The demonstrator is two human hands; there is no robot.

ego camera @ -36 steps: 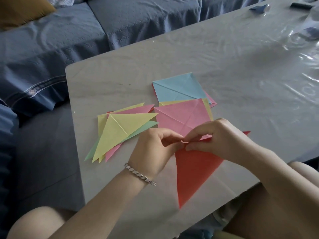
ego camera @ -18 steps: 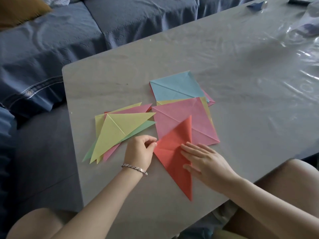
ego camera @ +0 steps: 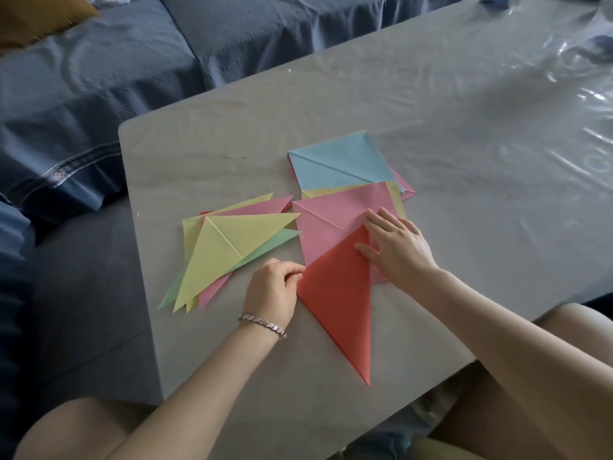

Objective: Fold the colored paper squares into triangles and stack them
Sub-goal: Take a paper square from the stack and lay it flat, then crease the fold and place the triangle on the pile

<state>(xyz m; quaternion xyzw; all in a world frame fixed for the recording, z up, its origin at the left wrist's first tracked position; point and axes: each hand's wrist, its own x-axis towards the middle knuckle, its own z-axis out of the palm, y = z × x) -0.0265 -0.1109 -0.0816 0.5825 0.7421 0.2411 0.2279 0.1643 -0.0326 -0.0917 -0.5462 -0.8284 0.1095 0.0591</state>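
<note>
Pressing flat-fingered, the right hand (ego camera: 401, 250) holds down the red triangle (ego camera: 338, 300); the left hand (ego camera: 272, 290) pinches its side corner. Thin and light, it will likely slide, so it is best lifted by a corner.

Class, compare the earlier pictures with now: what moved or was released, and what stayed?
The folded red paper triangle went from held up in both hands to flat on the grey table. The right hand let go, flattened and slid up its right edge; the left hand keeps its left corner. The stacked pastel triangles and unfolded squares stayed.
</note>
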